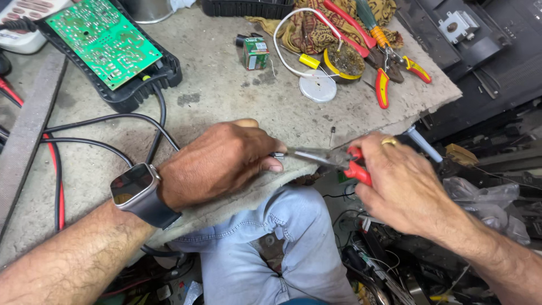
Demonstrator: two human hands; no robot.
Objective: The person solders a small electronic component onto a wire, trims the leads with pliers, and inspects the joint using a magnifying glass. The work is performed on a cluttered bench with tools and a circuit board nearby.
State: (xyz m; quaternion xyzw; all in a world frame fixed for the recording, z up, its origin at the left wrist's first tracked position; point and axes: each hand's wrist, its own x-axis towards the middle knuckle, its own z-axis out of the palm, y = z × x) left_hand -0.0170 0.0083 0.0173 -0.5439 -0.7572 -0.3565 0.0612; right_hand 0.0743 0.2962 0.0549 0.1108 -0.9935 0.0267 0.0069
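Note:
My left hand, with a smartwatch on the wrist, rests on the front edge of the grey workbench. Its fingers pinch a small metal part at the bench edge. My right hand, with a gold ring, grips the red handles of long-nose pliers. The plier jaws point left and meet the small part held by my left fingers. My knee in blue jeans is below both hands.
A green circuit board in a black case lies at the back left with black and red cables. Behind are a small green box, a white lid, a solder paste tin, red-handled cutters and a patterned cloth. Clutter fills the floor at right.

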